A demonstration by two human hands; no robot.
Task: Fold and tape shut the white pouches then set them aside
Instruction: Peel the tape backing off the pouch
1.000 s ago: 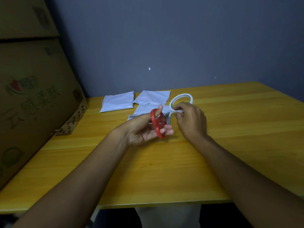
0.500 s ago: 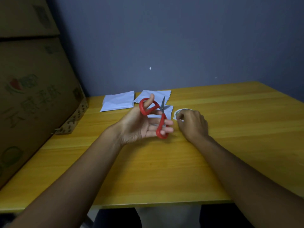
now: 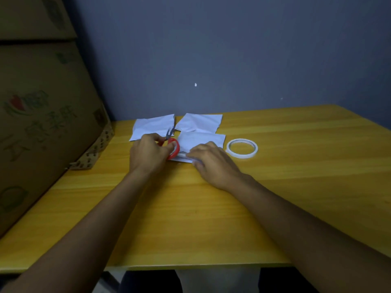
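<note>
On the yellow tabletop (image 3: 190, 218), the left hand (image 3: 149, 154) has its grip curled around red-handled scissors (image 3: 172, 144), blades pointing away. The right hand (image 3: 211, 163) presses flat, fingers straight, on the near edge of a white pouch (image 3: 201, 141). Just right lies a tape roll (image 3: 241, 148). Farther back lie two more pouches (image 3: 153, 126), side by side. A cardboard box (image 3: 42, 113) stands at left.

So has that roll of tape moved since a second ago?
Yes. The tape roll was up in the right hand near the pouches; now it lies flat on the table, right of the nearest pouch.
</note>
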